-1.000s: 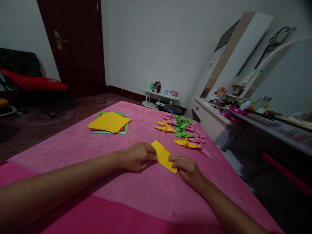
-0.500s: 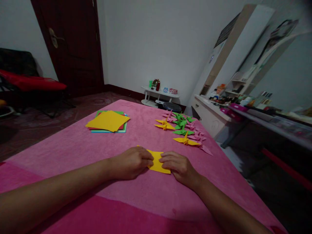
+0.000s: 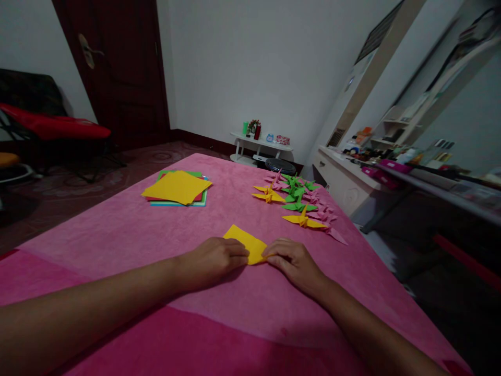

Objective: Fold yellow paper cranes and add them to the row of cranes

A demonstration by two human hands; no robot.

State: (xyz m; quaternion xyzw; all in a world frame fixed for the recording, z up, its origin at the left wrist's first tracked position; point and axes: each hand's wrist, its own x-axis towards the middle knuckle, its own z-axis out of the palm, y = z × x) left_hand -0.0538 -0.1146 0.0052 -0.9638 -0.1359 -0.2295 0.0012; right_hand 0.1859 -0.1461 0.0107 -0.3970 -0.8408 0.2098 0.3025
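Left hand [image 3: 215, 262], fingers bent, holds the small folded yellow paper [image 3: 250, 243]! Right hand [image 3: 296, 261] pinches its right corner.

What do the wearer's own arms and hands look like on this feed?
The left hand and right hand are ungloved. The left forearm and right forearm are bare as far as the frame shows, with no sleeves in view. I can make out no watch, bracelet, ring or markings.
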